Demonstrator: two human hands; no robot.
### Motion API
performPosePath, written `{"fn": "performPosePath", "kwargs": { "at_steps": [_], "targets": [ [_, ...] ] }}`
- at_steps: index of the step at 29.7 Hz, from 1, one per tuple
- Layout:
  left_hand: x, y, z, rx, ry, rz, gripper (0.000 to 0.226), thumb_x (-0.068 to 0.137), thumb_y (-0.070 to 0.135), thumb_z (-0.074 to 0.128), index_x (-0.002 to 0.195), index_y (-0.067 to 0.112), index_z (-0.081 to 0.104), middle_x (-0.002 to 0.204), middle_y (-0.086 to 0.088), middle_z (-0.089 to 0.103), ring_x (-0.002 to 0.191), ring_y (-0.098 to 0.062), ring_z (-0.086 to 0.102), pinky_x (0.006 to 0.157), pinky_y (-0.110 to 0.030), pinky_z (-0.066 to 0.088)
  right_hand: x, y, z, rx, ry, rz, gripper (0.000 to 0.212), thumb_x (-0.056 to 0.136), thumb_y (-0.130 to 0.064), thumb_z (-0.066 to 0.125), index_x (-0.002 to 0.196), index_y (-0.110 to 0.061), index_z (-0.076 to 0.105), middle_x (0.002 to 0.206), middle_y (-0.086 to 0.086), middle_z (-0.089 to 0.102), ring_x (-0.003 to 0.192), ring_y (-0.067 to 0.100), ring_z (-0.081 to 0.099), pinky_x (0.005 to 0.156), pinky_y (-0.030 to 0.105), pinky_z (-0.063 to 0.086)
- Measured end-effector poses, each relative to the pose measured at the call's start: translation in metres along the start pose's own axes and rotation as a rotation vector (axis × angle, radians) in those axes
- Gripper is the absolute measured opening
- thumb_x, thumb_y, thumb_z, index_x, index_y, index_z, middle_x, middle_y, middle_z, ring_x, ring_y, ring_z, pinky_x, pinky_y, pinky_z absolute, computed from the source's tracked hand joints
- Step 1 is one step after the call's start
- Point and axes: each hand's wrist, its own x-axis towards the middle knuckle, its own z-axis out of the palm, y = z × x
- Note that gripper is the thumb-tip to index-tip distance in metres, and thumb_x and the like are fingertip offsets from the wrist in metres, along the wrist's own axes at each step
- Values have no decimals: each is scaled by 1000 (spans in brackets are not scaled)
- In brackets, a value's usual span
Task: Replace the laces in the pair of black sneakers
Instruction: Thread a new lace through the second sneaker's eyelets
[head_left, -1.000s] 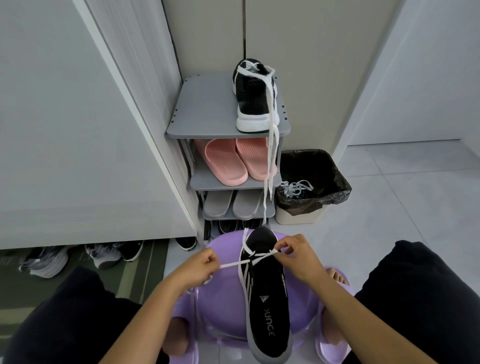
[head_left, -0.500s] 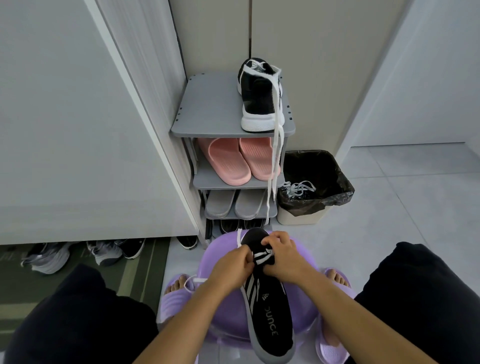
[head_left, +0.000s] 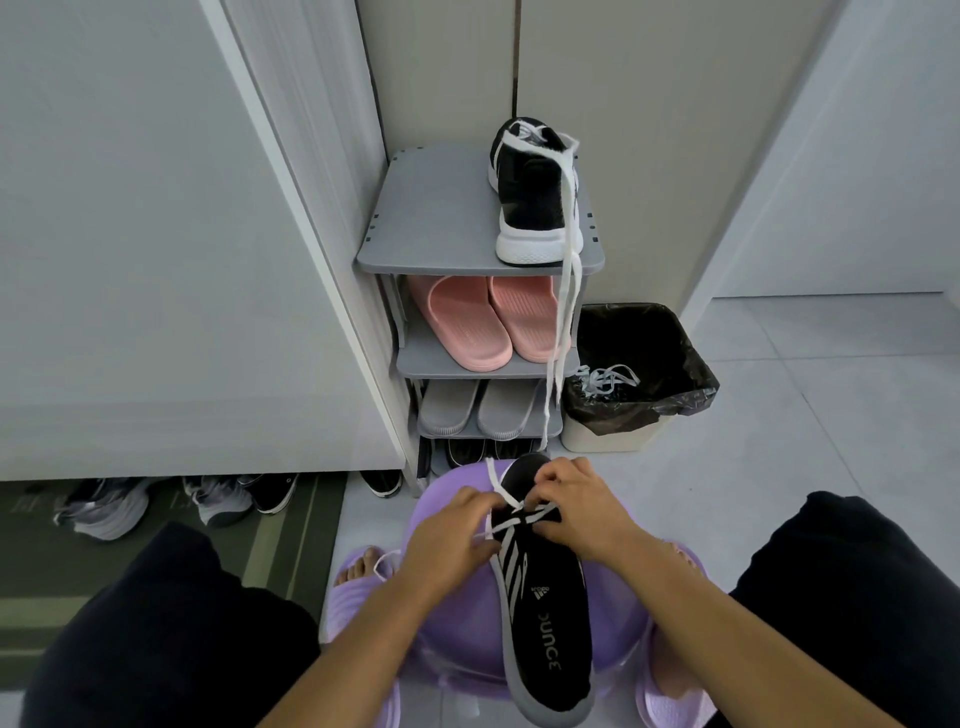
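Note:
A black sneaker (head_left: 545, 613) lies on a purple stool (head_left: 457, 618) between my knees, its toe pointing away from me. A white lace (head_left: 511, 512) crosses its upper part. My left hand (head_left: 452, 535) pinches the lace at the sneaker's left side. My right hand (head_left: 576, 506) pinches the lace over the laced area on the right. The second black sneaker (head_left: 530, 195) stands on the top shelf of a grey shoe rack (head_left: 431, 223), and its loose white lace (head_left: 563, 322) hangs down past the shelves.
Pink slippers (head_left: 478, 322) and grey slippers (head_left: 475, 408) fill the rack's lower shelves. A bin with a black liner (head_left: 644, 369) holding old laces (head_left: 605, 382) stands right of the rack. More shoes (head_left: 171, 501) lie under the white cabinet at left, on a green mat.
My hands, pulled apart with the lace stretched between them a second ago, have come together over the sneaker's laced part. Now they work the lace close to the eyelets.

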Motion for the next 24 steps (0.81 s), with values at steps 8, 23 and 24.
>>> {"fn": "performPosePath", "kwargs": {
  "at_steps": [8,23,24],
  "targets": [
    [17,18,7,-13,10,-20,17,90,20,55,104,12,59,107,-4,57,93,-23,57,77,-32,41,11,-2,-11,-212,-107,-88,27,86,-32,58,110,-23,65,116,1,48,113,19,37,93,26,29],
    [21,17,9,-118,47,15,12,87,18,57,95,10,63,80,8,53,74,-11,49,64,-23,34,8,4,-2,67,-73,18,20,85,-33,62,103,-28,70,90,-7,37,103,15,40,92,24,33],
    [21,18,9,-90,58,15,13,88,18,56,95,10,63,88,4,58,80,-13,53,67,-25,36,8,5,-1,73,-78,24,20,85,-33,62,103,-28,70,91,-7,38,102,15,40,92,24,33]
  ]
}}
